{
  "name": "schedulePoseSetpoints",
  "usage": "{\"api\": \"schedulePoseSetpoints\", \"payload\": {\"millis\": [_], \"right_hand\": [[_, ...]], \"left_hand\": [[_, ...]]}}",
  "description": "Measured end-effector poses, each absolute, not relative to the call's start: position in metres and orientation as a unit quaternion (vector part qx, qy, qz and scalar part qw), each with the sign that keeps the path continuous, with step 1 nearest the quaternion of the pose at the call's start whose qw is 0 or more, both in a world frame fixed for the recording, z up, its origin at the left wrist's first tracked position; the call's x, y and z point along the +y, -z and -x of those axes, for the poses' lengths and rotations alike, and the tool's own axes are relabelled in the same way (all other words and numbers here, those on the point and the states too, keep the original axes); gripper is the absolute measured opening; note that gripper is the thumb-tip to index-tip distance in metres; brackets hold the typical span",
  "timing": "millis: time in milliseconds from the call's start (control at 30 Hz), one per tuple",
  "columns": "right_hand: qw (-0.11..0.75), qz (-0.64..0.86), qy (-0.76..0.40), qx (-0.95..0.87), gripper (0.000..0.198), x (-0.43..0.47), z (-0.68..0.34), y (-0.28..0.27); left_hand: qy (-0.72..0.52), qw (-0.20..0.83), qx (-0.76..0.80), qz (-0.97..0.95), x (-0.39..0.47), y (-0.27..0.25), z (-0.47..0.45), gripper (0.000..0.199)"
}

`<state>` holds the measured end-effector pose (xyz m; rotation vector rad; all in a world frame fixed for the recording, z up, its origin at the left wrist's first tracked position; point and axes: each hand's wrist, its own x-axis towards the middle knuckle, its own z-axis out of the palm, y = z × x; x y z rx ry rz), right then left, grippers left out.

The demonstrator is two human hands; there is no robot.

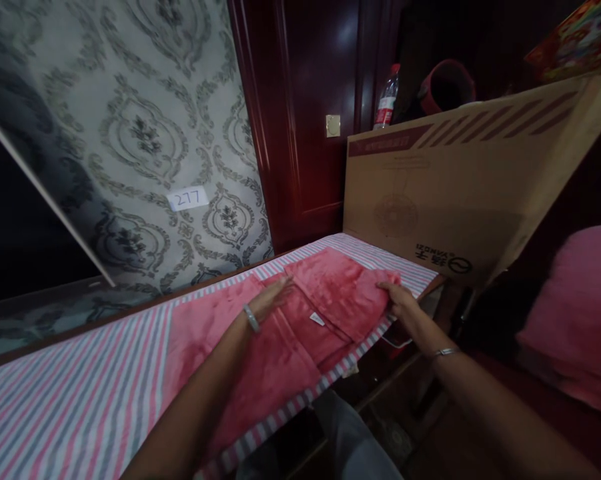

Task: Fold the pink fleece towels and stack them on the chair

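Note:
A pink plush cloth point(240, 360) lies folded on the striped sheet, its two sides turned in toward the middle. Whether it is a blanket or a garment I cannot tell. A small white label point(317, 319) shows between the folded edges. My left hand point(274, 297), with a bracelet at the wrist, rests on the far part of the cloth near the inner fold, fingers stretched out. At the cloth's right end, my right hand point(399, 300) pinches the edge between thumb and fingers. A thin bangle circles that wrist.
The striped sheet point(70, 387) covers a long narrow table against the patterned wall point(145, 133). A large cardboard box point(455, 180) stands at the right end, a plastic bottle point(387, 100) behind it. More pink plush fabric point(575, 313) is piled at right. A dark screen point(25, 220) stands left.

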<state>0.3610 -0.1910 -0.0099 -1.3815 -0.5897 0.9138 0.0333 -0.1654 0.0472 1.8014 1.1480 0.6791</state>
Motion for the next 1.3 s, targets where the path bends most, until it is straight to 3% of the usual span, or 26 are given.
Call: {"api": "schedulePoseSetpoints", "payload": {"millis": [133,233,333,467,633,867,1133,1300], "right_hand": [[0.649,0.589,-0.313,-0.366,0.018,-0.183,-0.316,-0.038],[0.578,0.539,-0.159,-0.591,0.023,-0.199,-0.255,-0.076],[0.49,0.459,-0.116,-0.732,0.039,-0.238,-0.192,-0.094],[0.382,0.322,-0.134,-0.856,0.067,-0.294,-0.137,-0.074],[0.284,0.294,-0.119,-0.905,0.071,-0.331,-0.114,-0.017],[0.299,0.32,-0.03,-0.899,0.073,-0.322,-0.136,0.024],[0.473,0.289,0.041,-0.832,0.067,-0.298,-0.157,-0.047],[0.398,0.246,0.012,-0.884,0.066,-0.32,-0.102,-0.032]], "left_hand": [[-0.384,0.627,0.438,-0.516,-0.168,-0.053,0.02,0.061],[-0.463,0.67,0.414,-0.407,-0.17,-0.055,0.052,0.051],[-0.512,0.688,0.374,-0.352,-0.174,-0.057,0.081,0.047],[-0.568,0.689,0.34,-0.294,-0.182,-0.054,0.117,0.055],[-0.593,0.65,0.379,-0.287,-0.199,-0.034,0.136,0.054],[-0.604,0.526,0.497,-0.334,-0.202,-0.033,0.119,0.036],[-0.629,0.492,0.475,-0.369,-0.16,-0.091,0.107,0.038],[-0.614,0.477,0.525,-0.346,-0.182,-0.082,0.158,0.039]]}}
